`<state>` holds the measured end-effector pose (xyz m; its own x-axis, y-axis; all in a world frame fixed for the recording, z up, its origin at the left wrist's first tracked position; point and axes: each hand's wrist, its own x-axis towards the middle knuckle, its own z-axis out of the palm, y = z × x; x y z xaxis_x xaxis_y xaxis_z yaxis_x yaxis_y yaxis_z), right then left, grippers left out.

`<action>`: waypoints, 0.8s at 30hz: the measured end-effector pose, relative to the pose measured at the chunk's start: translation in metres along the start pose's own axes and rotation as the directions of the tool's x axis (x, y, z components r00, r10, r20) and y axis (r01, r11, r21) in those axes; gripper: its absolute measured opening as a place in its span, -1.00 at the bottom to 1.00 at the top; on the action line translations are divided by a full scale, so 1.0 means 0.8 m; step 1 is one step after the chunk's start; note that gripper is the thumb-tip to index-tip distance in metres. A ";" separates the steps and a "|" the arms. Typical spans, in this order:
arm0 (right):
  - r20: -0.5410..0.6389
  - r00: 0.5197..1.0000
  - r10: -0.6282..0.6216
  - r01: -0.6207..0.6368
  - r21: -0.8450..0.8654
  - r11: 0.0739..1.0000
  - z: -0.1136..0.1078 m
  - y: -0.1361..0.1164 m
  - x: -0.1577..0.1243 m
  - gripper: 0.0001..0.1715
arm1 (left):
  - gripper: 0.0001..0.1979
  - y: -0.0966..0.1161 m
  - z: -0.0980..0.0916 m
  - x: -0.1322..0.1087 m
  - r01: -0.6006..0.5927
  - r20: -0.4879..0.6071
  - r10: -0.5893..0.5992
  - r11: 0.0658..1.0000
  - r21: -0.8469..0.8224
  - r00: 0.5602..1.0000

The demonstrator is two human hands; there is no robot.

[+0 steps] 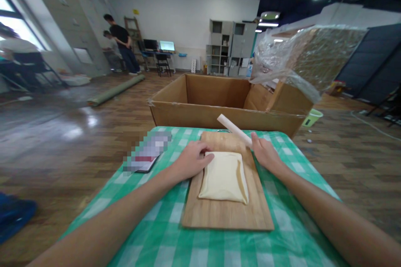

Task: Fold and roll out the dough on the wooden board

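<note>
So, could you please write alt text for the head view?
The person's left hand rests at a corner of a pale, doughy slab on a wooden board; the right hand holds a white rod. Beyond the checked tablecloth stands a cardboard box.

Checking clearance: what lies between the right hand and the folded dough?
In the head view, a bare strip of wooden cutting board separates the right hand from the folded dough.
</note>
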<state>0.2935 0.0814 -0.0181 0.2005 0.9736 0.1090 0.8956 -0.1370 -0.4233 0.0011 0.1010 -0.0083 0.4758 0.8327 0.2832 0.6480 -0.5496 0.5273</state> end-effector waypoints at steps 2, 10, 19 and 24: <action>-0.010 1.000 -0.011 0.011 0.027 1.000 0.000 0.003 0.000 0.06 | -0.75 0.001 -0.002 0.002 0.048 0.058 -0.048 0.999 0.003 0.997; -0.002 0.953 -0.303 0.293 0.270 0.917 -0.016 -0.019 -0.016 -0.21 | -0.77 0.021 -0.013 -0.003 0.032 0.029 -0.027 0.979 -0.201 0.999; 0.235 0.906 -0.351 0.199 0.497 0.845 -0.010 -0.013 -0.009 -0.50 | -0.64 0.034 0.005 -0.004 0.253 0.205 -0.150 0.629 -0.735 0.967; 0.209 0.960 -0.186 0.068 0.470 0.880 -0.006 -0.007 -0.001 -0.51 | -0.73 0.030 -0.012 -0.011 0.521 0.572 -0.037 0.462 -0.717 0.820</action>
<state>0.2899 0.0804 -0.0116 -0.0568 0.9984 -0.0045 0.6150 0.0315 -0.7879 0.0066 0.0809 0.0092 0.7060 0.6643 -0.2455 0.1212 0.2283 0.9660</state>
